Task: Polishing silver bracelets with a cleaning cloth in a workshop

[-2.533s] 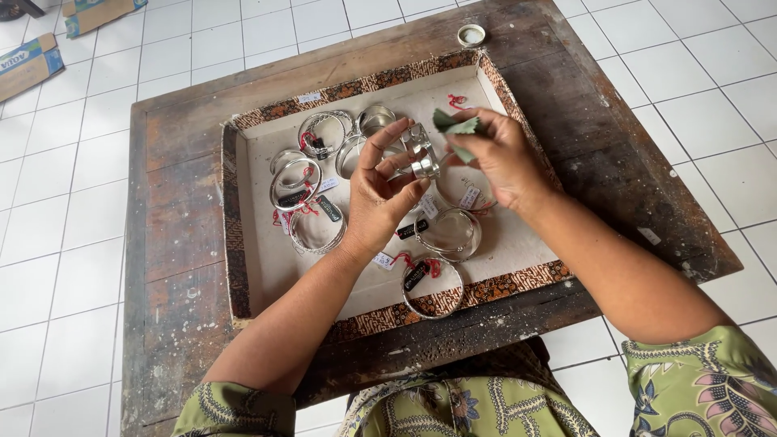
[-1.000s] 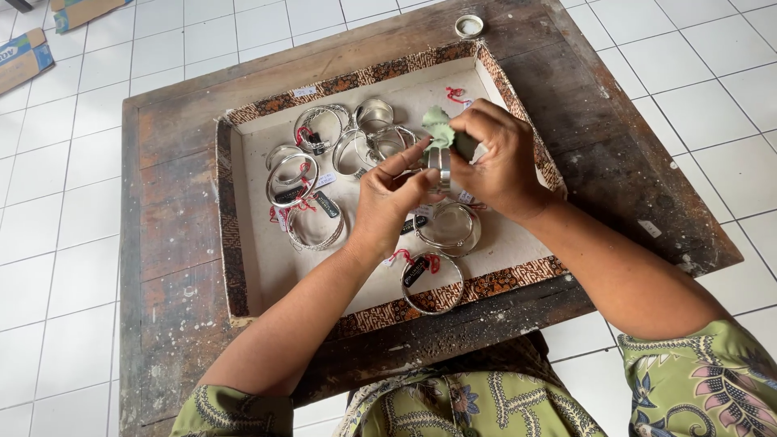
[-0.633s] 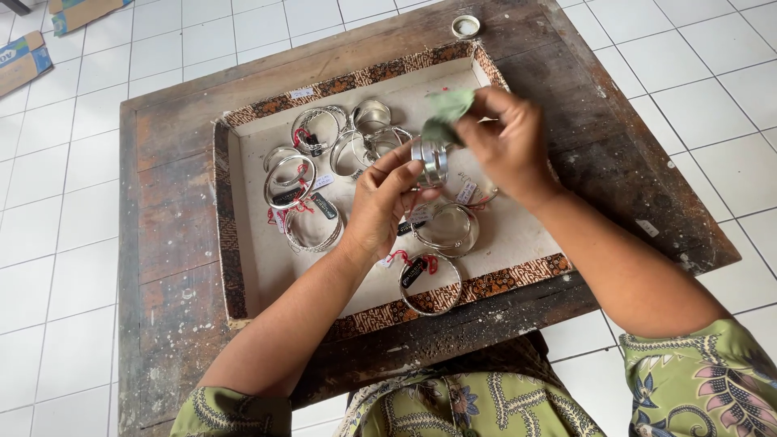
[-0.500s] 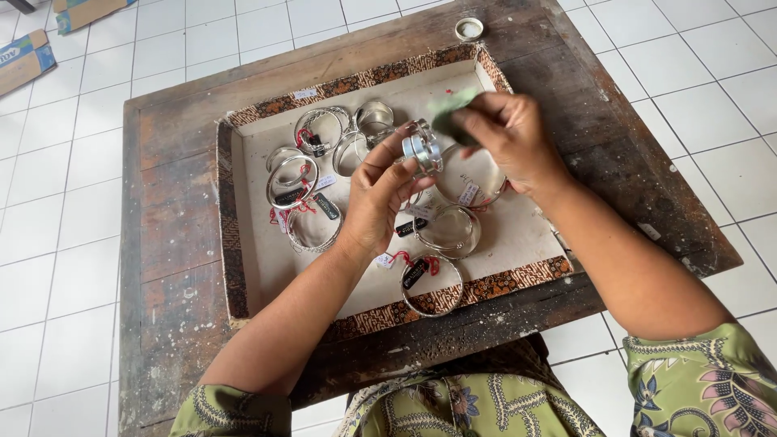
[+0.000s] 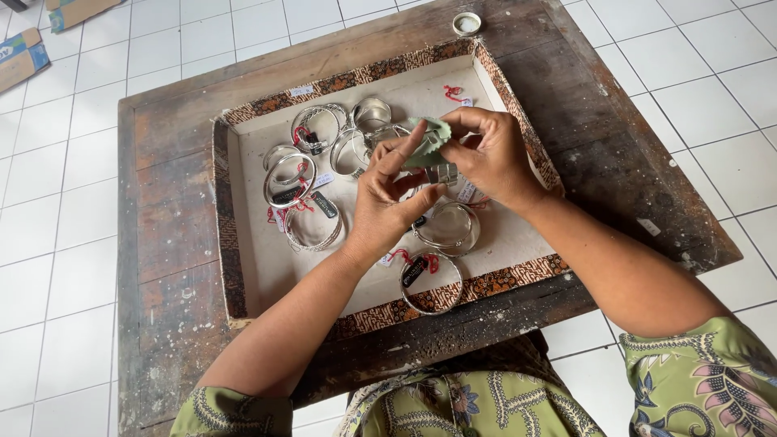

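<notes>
Both hands meet over the middle of the tray (image 5: pixel 243 267) — a shallow tray with a patterned border, sitting on a worn wooden table (image 5: pixel 170 243). Left hand (image 5: pixel 388 202) pinches a small silver bangle (image 5: pixel 443 172), fingers closed narrow on it, holding it just above the tray's pale lining. Right hand (image 5: pixel 490 158) has its fingers closed on a folded green cloth (image 5: pixel 429 146), pressed against the bangle from above; most of the bangle is hidden between the hands.

To rub it well, my read: keep the left-hand pinch firm, turn the bangle a little at a time so the cloth reaches the whole band, and stay over the tray in case it slips.

Other silver bangles (image 5: pixel 312 133) with red-string tags lie loose around the hands. A small round lid (image 5: pixel 466 23) sits at the table's far edge.
</notes>
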